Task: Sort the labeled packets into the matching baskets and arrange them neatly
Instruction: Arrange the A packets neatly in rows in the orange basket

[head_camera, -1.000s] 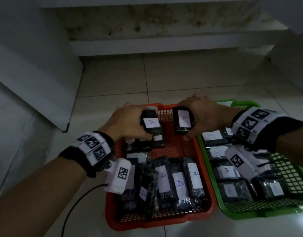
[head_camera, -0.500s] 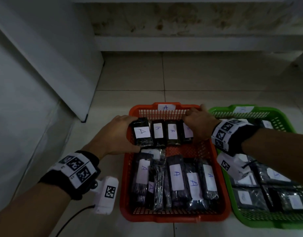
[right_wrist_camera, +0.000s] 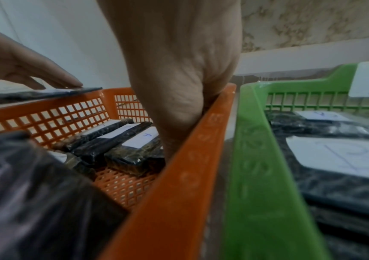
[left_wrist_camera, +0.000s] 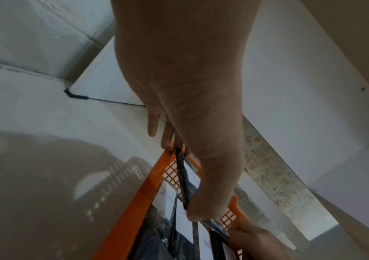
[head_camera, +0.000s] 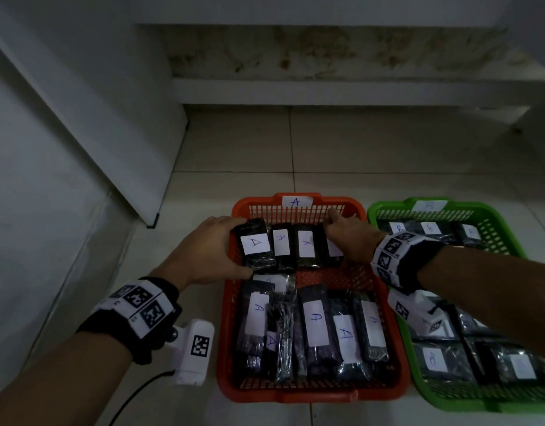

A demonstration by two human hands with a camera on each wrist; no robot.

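Note:
An orange basket [head_camera: 228, 302] labelled A holds dark packets with white A labels: a row along its far wall [head_camera: 306, 244] and a looser pile [head_camera: 315, 324] at the near end. My left hand [head_camera: 231, 247] grips one A packet [head_camera: 255, 245] by its two ends, at the far-left corner and level with the rim. My right hand [head_camera: 342, 235] lies over the rightmost packet [head_camera: 334, 250] of the far row, pressed against the basket's right wall [right_wrist_camera: 179, 176], thumb tucked down beside it. A green basket [head_camera: 388, 207] labelled B stands beside it, full of B packets [head_camera: 434, 359].
The two baskets stand side by side, almost touching, on a pale tiled floor [head_camera: 234, 142]. A white slanted panel [head_camera: 80, 149] rises at the left and a stained step [head_camera: 326, 93] crosses the back. A black cable [head_camera: 133, 404] trails by my left forearm.
Both hands carried their A packets from above the basket's middle to its far end. The right packet now lies in the far row; the left one is at the far-left corner.

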